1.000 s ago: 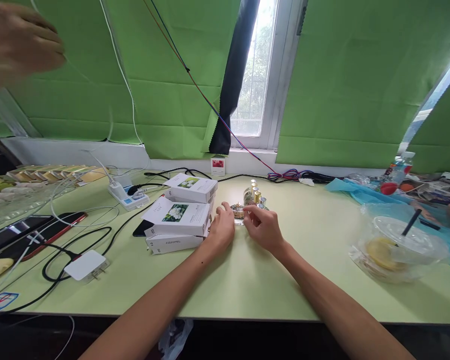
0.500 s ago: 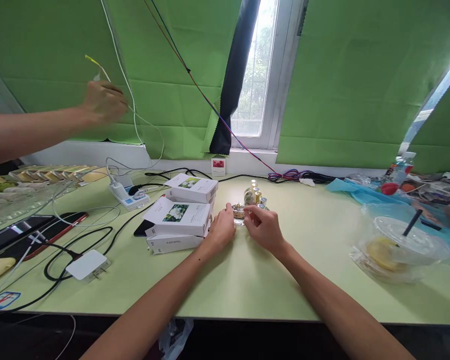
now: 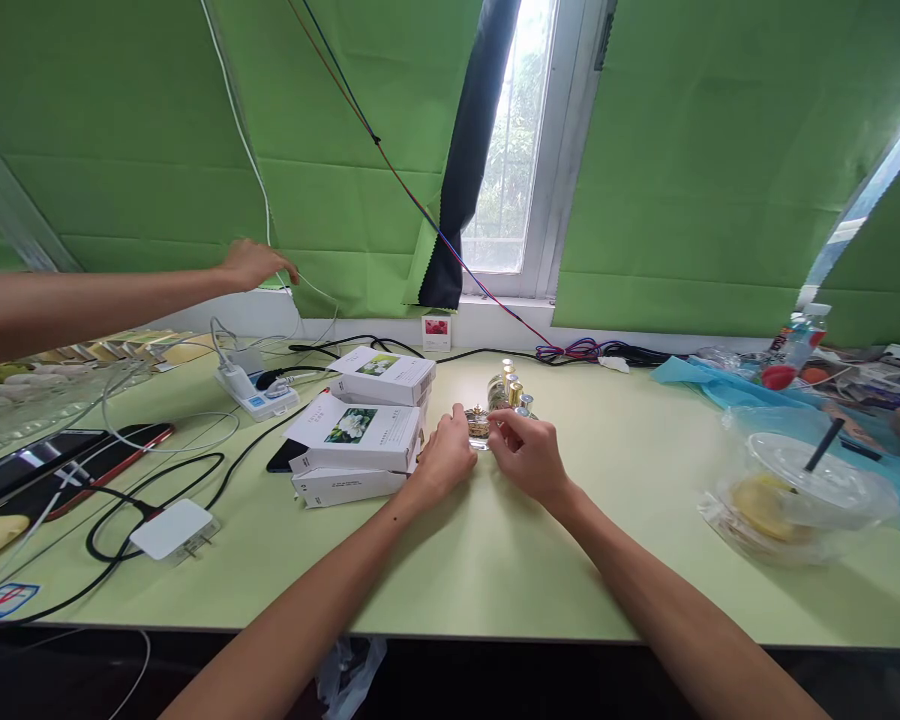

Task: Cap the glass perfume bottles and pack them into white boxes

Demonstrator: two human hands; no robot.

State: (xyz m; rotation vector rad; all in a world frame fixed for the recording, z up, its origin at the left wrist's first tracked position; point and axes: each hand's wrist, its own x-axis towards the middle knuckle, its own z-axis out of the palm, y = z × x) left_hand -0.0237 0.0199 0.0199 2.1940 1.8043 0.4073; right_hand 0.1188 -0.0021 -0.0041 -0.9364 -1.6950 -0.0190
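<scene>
Between my two hands a small clear glass bottle with gold-coloured decoration point(image 3: 478, 428) stands on the table. My left hand point(image 3: 447, 452) curls against its left side, thumb and fingers closed on it. My right hand point(image 3: 531, 455) is bent into a pinch at the bottle's right side, near the gold decoration; what its fingertips hold is hidden. Just behind the right hand, several small bottles with gold and silver caps point(image 3: 515, 388) stand in a row. White boxes with a flower picture point(image 3: 379, 438) are stacked close to the left of my left hand.
Another person's hand point(image 3: 256, 264) reaches in from the left beside a thin white cable. A power strip point(image 3: 262, 398), a white charger point(image 3: 174, 530) and phones point(image 3: 112, 468) lie left. At right are a bagged drink cup point(image 3: 784, 490) and blue plastic sheet point(image 3: 709, 385).
The other person's hand at the left has moved down and to the right. My left hand has shifted very slightly rightward along the glass bottle; my right hand stays in place.
</scene>
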